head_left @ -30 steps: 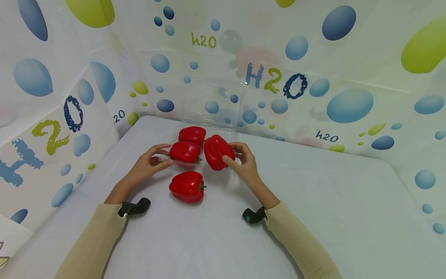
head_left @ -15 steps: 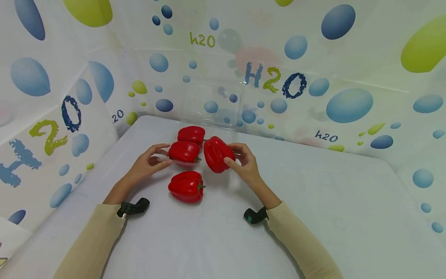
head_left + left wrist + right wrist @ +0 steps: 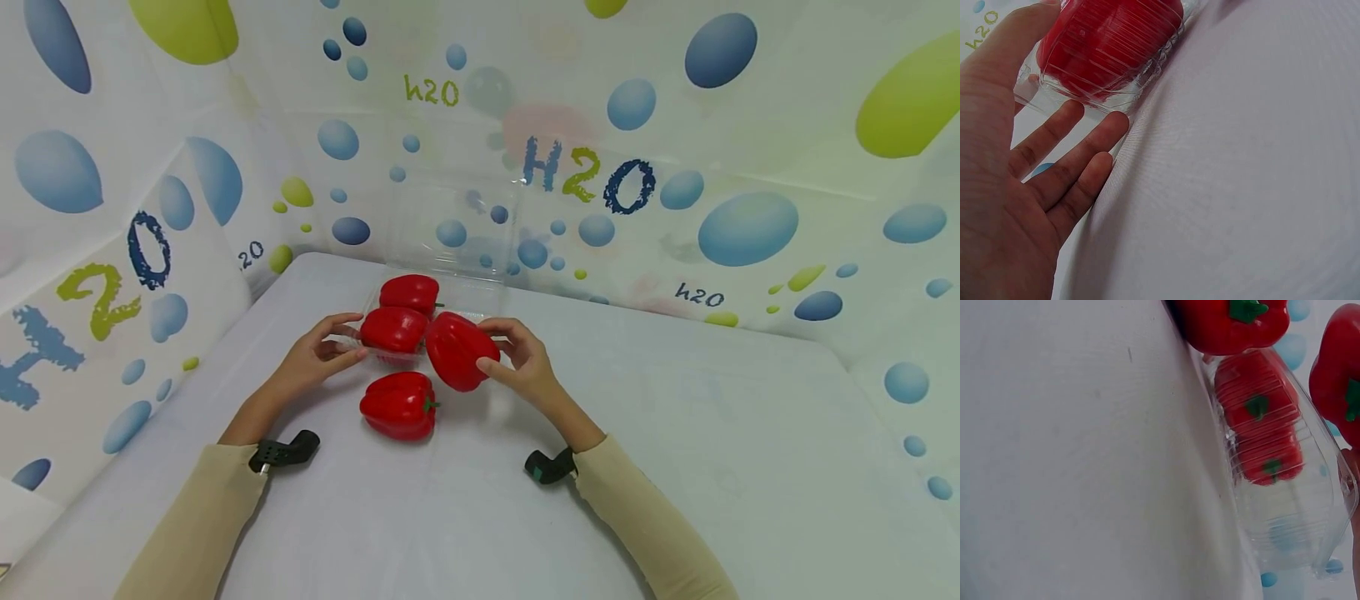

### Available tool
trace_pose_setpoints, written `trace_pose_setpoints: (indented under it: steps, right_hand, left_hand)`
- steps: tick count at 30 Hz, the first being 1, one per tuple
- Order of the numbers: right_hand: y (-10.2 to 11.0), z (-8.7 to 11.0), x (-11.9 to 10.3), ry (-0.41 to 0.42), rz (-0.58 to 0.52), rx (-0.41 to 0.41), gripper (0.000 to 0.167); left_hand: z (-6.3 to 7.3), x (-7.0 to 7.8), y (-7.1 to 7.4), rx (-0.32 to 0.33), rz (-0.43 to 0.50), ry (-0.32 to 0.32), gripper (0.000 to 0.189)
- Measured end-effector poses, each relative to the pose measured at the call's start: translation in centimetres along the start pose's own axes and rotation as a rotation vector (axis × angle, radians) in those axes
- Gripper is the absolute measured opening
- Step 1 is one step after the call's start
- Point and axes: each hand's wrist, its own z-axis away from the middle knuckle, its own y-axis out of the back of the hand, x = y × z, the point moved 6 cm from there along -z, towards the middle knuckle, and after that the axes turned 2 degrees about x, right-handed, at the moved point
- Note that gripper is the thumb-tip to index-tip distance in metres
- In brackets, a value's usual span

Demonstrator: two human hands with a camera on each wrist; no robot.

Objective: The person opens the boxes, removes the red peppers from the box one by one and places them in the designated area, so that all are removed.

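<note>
My right hand (image 3: 525, 367) grips a red bell pepper (image 3: 457, 350) by its right side, thumb in front and fingers behind. The pepper is raised off the table, tilted, at the right front of a clear plastic clamshell container (image 3: 1285, 519). Two more red bell peppers, a rear one (image 3: 408, 293) and a front one (image 3: 393, 329), lie side by side in the container's left part. At the container's left end my left hand (image 3: 315, 354) holds the corner between thumb and index finger; the other fingers (image 3: 1079, 181) stretch beneath. Nearer to me another red bell pepper (image 3: 399, 406) lies on the table.
The container's transparent lid (image 3: 453, 225) stands raised at the back, against the patterned backdrop (image 3: 750, 167). A white cloth covers the table (image 3: 675, 433). Each wrist wears a black camera mount, such as the left mount (image 3: 288, 448).
My right hand has brought its bell pepper slightly toward me and to the left, tilting it. The left hand stays at the container's corner. The view has shifted a little.
</note>
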Motion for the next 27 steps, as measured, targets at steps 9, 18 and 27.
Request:
trace_pose_setpoints:
  steps: [9,18,27]
  right_hand:
    - [0.05,0.15,0.27,0.014,-0.014,-0.045,0.061]
    - [-0.07,0.14,0.1,0.022,-0.042,-0.104,0.062]
    - [-0.08,0.17,0.14,0.041,-0.053,-0.157,0.055]
  left_hand:
    - [0.02,0.03,0.04,0.0,-0.004,-0.001,0.064]
    - [-0.07,-0.14,0.07,-0.003,-0.011,-0.006,0.065]
    - [0.03,-0.03,0.06,0.002,-0.008,-0.006,0.064]
